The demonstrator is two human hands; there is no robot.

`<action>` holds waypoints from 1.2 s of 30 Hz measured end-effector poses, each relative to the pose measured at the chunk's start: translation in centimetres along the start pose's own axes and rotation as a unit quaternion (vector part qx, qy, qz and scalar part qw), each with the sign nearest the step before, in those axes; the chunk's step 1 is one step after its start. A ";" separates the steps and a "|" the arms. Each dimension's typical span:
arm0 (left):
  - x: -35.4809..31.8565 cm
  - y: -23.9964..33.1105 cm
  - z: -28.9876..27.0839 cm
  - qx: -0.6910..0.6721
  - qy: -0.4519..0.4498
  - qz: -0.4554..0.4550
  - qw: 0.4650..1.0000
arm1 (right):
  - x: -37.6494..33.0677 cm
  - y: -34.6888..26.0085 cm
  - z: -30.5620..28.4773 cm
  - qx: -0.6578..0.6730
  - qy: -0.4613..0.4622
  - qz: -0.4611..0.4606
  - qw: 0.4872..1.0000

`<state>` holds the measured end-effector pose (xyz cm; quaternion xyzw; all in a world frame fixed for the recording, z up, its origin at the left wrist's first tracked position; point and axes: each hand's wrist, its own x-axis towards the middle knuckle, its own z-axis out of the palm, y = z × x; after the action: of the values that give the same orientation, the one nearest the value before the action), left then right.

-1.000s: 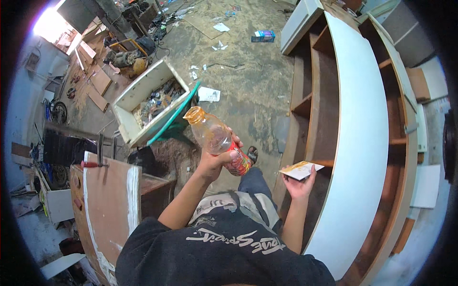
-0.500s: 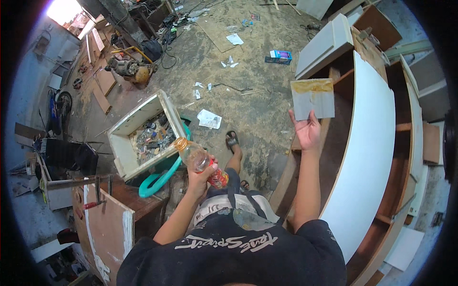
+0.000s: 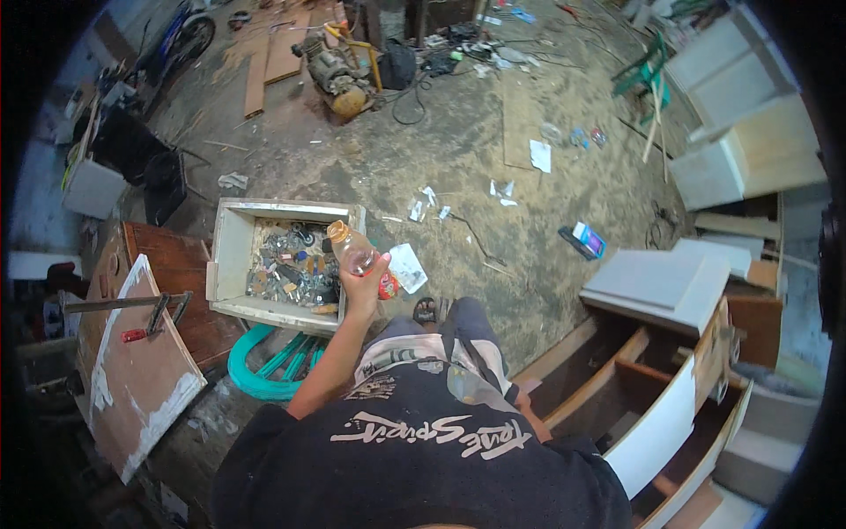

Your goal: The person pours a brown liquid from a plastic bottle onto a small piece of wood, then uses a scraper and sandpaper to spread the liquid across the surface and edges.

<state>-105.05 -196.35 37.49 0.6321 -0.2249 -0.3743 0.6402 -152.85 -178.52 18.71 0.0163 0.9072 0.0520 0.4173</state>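
Observation:
My left hand (image 3: 361,286) is closed around a clear plastic bottle (image 3: 352,249). The bottle has a red label and an amber-stained, open-looking neck, and it tilts up to the left. Just left of it stands a white wooden drawer box (image 3: 286,208) holding loose screws, fittings and scraps (image 3: 286,264). My right arm (image 3: 534,421) hangs low at my right side, beside the long cabinet (image 3: 577,388). The right hand's fingers are hidden. A small pale edge (image 3: 528,385) shows beside it; I cannot tell whether that is the panel.
A teal plastic chair (image 3: 256,370) is under the drawer box. At left, a clamp (image 3: 159,317) grips a brown board (image 3: 145,379). A paper sheet (image 3: 407,267), a blue box (image 3: 582,241) and a motor-like machine (image 3: 335,79) are on the floor. White panels (image 3: 656,282) lie at right.
My view has turned, shifting the room. My right hand, which held up a grey square panel with a yellowish smear, has dropped to my side. The left hand keeps the bottle.

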 end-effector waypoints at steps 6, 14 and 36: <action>10.7 -1.4 6.0 0.020 0.098 0.014 0.995 | -2.2 -16.9 5.9 0.145 -0.119 -0.189 0.964; 22.2 -2.8 9.4 0.051 0.080 0.111 0.989 | 5.4 -52.8 4.8 0.137 -0.155 -0.359 0.910; 45.1 -4.9 1.3 -0.161 0.647 0.062 0.742 | -49.4 -97.8 47.4 -0.186 -0.370 -0.670 0.616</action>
<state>-79.13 -231.20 24.50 0.5947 0.2684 0.1349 0.7457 -83.36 -275.56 14.78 -0.6565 0.4057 -0.0852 0.6302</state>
